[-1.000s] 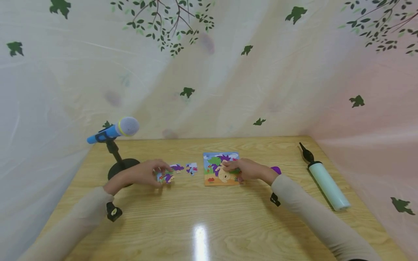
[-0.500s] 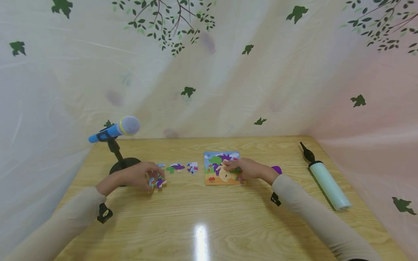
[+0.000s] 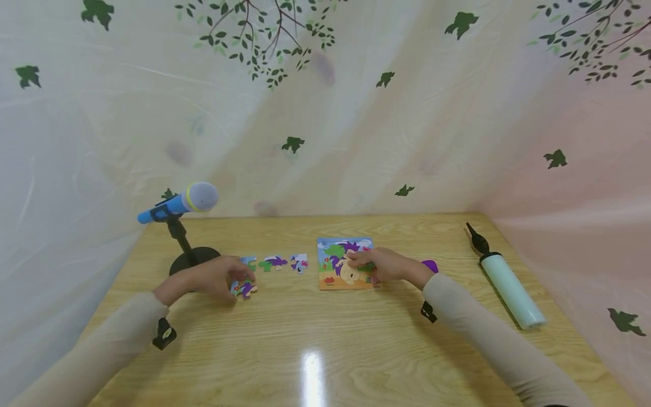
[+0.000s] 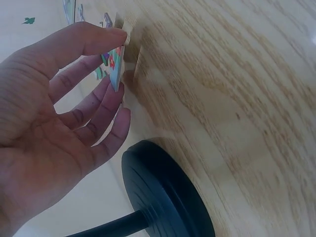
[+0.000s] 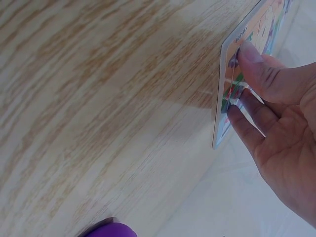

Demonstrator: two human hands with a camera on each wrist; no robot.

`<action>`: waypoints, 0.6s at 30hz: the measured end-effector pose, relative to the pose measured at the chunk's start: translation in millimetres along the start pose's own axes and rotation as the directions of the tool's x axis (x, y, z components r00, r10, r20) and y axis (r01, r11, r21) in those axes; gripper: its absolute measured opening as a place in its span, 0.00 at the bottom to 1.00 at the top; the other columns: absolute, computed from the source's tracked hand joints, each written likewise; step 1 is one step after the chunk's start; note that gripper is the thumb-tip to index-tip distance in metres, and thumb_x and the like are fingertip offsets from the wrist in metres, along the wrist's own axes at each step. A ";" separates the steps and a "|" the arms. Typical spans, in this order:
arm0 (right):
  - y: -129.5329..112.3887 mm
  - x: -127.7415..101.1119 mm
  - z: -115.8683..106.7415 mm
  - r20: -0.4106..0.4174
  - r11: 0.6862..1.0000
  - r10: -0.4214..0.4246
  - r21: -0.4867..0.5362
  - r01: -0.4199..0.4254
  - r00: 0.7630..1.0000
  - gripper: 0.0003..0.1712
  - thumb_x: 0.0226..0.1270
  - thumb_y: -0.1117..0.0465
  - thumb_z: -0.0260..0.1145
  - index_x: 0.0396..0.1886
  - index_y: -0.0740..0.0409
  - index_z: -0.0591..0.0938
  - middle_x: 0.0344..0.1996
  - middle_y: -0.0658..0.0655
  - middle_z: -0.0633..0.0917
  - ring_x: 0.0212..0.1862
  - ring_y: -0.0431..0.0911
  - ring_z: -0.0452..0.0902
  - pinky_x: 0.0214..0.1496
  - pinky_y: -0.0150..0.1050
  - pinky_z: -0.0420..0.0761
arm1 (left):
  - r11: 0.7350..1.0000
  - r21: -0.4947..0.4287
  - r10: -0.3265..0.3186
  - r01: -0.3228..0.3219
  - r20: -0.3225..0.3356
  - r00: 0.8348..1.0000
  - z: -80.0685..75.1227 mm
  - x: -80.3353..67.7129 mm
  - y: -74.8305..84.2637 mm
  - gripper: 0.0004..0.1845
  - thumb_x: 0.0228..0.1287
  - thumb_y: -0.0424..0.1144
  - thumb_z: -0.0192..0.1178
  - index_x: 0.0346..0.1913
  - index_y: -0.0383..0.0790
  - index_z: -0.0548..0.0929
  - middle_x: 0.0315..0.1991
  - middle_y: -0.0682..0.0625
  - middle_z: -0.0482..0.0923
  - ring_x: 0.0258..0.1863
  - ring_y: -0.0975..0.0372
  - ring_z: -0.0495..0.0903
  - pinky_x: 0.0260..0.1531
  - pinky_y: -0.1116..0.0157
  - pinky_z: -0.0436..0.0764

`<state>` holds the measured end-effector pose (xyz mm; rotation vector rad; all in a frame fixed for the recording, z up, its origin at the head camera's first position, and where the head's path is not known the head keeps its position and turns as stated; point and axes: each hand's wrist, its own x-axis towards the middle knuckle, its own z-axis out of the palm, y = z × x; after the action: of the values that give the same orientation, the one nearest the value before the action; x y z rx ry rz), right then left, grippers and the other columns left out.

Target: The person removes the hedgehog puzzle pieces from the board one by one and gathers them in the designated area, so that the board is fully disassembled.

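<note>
Leaf-printed cream cloth (image 3: 346,113) hangs behind everything, and below it a pale wooden table (image 3: 254,350) spreads toward the person. Take the puzzle board (image 3: 329,276) as the hub of a clock, with 12 pointing away from the person: well apart at 3 o'clock lies a pale green pump (image 3: 512,291) with a black nozzle, and between 9 and 10 a blue microphone (image 3: 175,207) tilts in a black stand (image 3: 179,234). The left hand (image 3: 213,278), near 9 o'clock, has drawn back toward the person and farther from the board since a second ago. The right hand (image 3: 383,264) has stayed at 3 o'clock, touching the board, thumb and fingers bent together over its near corner; I cannot tell whether they pinch anything. Thumb and fingers of the left hand grasp a puzzle piece (image 3: 246,290) by opposite edges, just below 9 o'clock. Three loose pieces (image 3: 274,262) lie in a row at 9 o'clock, the leftmost now uncovered where fingers hid it before. Smallest showing, a purple object (image 3: 430,265) peeks out at 3 o'clock, behind the right wrist
</note>
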<state>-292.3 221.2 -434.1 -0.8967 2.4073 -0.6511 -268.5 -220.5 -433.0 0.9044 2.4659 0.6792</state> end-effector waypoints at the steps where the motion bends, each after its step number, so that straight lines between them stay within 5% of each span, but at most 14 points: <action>1: 0.2 0.2 0.1 0.001 1.000 0.004 0.002 -0.004 1.000 0.40 0.65 0.82 0.62 0.74 0.56 0.70 0.79 0.59 0.60 0.21 0.37 0.61 0.26 0.29 0.67 | 1.000 0.007 -0.001 0.001 -0.001 1.000 0.1 -0.1 -0.8 0.26 0.46 0.33 0.77 0.54 0.44 0.86 0.44 0.51 0.79 0.42 0.61 0.77 0.41 0.66 0.78; 5: 0.6 0.8 0.0 0.004 1.000 0.010 0.009 -0.010 1.000 0.40 0.64 0.82 0.62 0.74 0.55 0.70 0.79 0.59 0.60 0.24 0.39 0.65 0.26 0.30 0.68 | 1.000 0.012 0.022 -0.022 -0.008 1.000 0.5 -0.7 -2.3 0.27 0.46 0.33 0.77 0.54 0.42 0.86 0.45 0.49 0.79 0.43 0.61 0.77 0.41 0.66 0.78; 9: 0.3 0.9 -0.1 0.000 1.000 0.007 -0.002 -0.007 1.000 0.40 0.63 0.82 0.63 0.74 0.56 0.70 0.79 0.59 0.60 0.37 0.46 0.78 0.26 0.30 0.68 | 0.999 0.012 0.039 -0.039 -0.015 0.999 1.2 -1.1 -1.2 0.27 0.46 0.33 0.77 0.54 0.41 0.86 0.45 0.48 0.79 0.43 0.61 0.77 0.40 0.67 0.78; 15: -0.4 0.9 0.0 -0.001 1.000 0.007 -0.014 -0.007 1.000 0.40 0.63 0.82 0.64 0.74 0.57 0.69 0.79 0.59 0.60 0.36 0.49 0.77 0.26 0.30 0.67 | 1.000 0.007 0.023 -0.022 -0.020 1.000 1.7 0.1 1.4 0.28 0.45 0.32 0.77 0.54 0.40 0.86 0.44 0.49 0.79 0.41 0.61 0.76 0.37 0.68 0.78; 18: -0.9 0.5 0.2 -0.008 1.000 0.003 -0.019 -0.004 1.000 0.41 0.62 0.82 0.63 0.74 0.57 0.70 0.79 0.59 0.61 0.46 0.54 0.80 0.26 0.30 0.68 | 1.000 0.006 0.013 -0.013 -0.021 1.000 1.6 1.1 2.2 0.28 0.45 0.30 0.77 0.54 0.40 0.86 0.43 0.49 0.78 0.38 0.62 0.74 0.35 0.68 0.77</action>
<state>-292.2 220.2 -433.9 -0.8993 2.4252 -0.6321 -267.3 -217.8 -433.3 0.9211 2.4832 0.6898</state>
